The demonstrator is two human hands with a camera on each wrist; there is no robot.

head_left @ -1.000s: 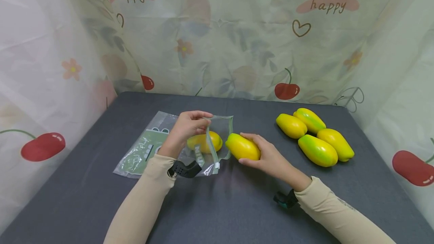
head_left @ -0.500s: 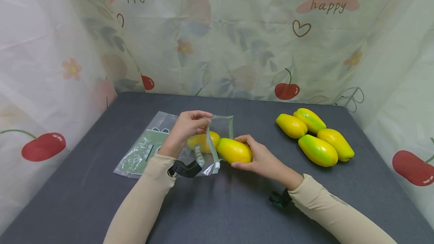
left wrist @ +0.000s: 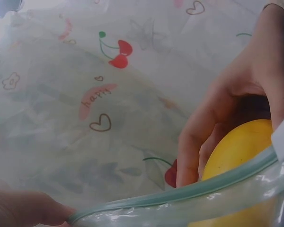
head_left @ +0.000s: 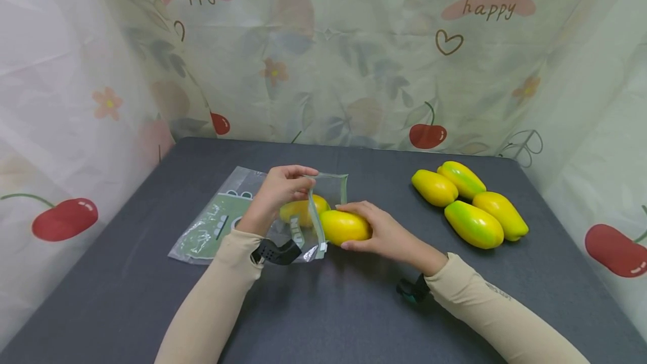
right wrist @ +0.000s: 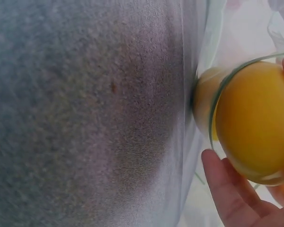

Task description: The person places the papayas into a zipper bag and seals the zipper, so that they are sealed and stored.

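Observation:
My left hand (head_left: 279, 192) pinches the upper edge of a clear zip bag (head_left: 217, 235) with a green print, its mouth facing right. Inside the bag lies one yellow papaya (head_left: 303, 211), seen through the plastic. With my right hand (head_left: 379, 232) I grip a second papaya (head_left: 346, 228) from its right end, fingers over the top and thumb along the near side. Its far end sits in the bag's mouth, behind the green zip strip. In the left wrist view the zip edge (left wrist: 180, 195) runs across the front of the held papaya (left wrist: 241, 146).
Several more yellow-green papayas (head_left: 474, 224) lie grouped on the right of the dark cloth-covered table (head_left: 323, 308). A patterned curtain (head_left: 328, 72) hangs behind and along both sides. A wire object (head_left: 525, 142) shows near the back right corner.
My right hand has moved left with the papaya, bringing its end from just outside the bag into the opening. The left hand keeps its pinch on the bag's edge, almost unmoved.

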